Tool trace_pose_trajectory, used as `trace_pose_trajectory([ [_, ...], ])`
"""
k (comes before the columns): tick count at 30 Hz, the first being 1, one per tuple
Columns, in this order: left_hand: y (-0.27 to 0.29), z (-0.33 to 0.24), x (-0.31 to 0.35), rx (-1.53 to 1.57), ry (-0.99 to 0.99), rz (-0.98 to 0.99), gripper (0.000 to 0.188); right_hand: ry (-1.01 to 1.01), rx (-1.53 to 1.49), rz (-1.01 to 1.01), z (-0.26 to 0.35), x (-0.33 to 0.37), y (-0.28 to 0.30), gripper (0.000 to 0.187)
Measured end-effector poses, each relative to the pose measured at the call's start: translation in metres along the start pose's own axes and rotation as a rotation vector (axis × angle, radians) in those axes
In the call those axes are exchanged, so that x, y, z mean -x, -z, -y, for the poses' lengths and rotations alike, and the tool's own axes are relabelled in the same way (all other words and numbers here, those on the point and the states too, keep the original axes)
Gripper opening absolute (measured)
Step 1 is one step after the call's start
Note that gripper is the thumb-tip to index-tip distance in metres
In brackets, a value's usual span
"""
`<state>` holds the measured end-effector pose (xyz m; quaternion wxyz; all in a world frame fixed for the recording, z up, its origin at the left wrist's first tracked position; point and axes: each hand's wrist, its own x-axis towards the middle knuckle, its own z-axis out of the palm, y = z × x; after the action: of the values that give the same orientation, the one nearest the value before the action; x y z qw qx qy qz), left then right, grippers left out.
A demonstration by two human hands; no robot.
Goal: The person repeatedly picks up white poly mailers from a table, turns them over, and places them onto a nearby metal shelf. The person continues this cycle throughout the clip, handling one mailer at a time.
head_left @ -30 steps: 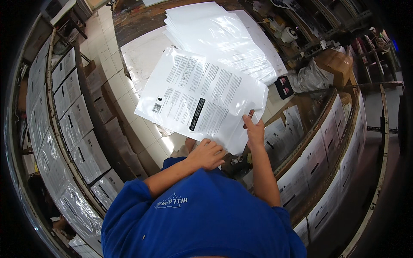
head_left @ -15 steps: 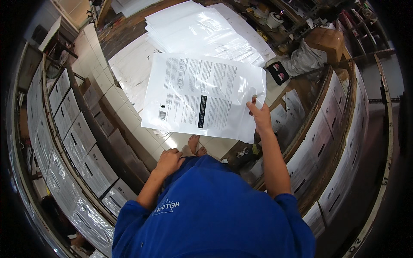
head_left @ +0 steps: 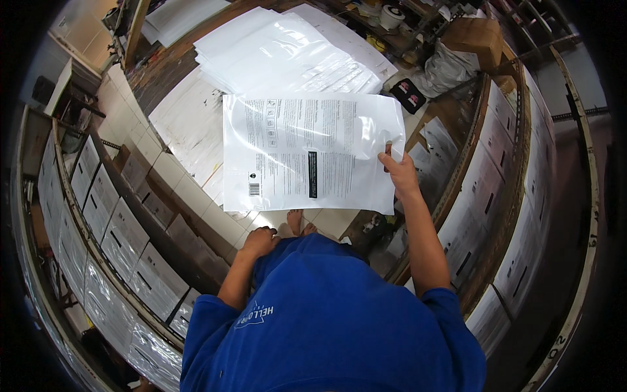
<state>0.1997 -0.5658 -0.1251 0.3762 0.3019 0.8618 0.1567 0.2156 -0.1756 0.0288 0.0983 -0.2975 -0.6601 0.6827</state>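
The right hand [head_left: 398, 173] pinches the right edge of a large clear plastic bag [head_left: 307, 153] printed with black text, holding it up flat in front of the person, above the floor and just short of the counter [head_left: 163, 72]. The left hand [head_left: 260, 240] grips nothing; it rests loosely closed near the lap of the blue shirt [head_left: 326, 320]. The bag looks very light, thin and limp: held by one edge it will likely sag and curl, and its glossy film may slip between fingers, so a pinch at two corners or along the open edge seems the safest hold. Ahead on the counter lies a stack of similar bags [head_left: 287, 55], slippery enough to slide if brushed. A small dark pouch [head_left: 408, 96] and a crumpled grey bag [head_left: 447, 68] sit to the right, with a cardboard box [head_left: 477, 36] beyond. Rows of white boxes [head_left: 124, 242] crowd in on both sides, leaving little elbow room.
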Motion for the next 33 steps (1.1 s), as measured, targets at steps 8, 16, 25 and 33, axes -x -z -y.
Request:
trace_pose_trajectory([
  [8, -0.017, -0.005, -0.026, -0.011, 0.007, 0.182, 0.040, 0.001, -0.009, -0.048, -0.002, 0.011, 0.028, 0.024],
  [16, -0.028, 0.012, -0.036, 0.054, 0.041, 0.275, 0.045, 0.021, 0.059, -0.149, 0.007, 0.025, 0.070, 0.030],
  [25, -0.027, 0.015, -0.049, 0.162, 0.020, 0.272, 0.045, -0.020, 0.069, -0.314, 0.027, 0.049, 0.116, 0.035],
  [33, -0.035, 0.027, -0.067, 0.198, 0.039, 0.278, 0.042, -0.045, 0.055, -0.461, 0.028, 0.073, 0.151, 0.032],
])
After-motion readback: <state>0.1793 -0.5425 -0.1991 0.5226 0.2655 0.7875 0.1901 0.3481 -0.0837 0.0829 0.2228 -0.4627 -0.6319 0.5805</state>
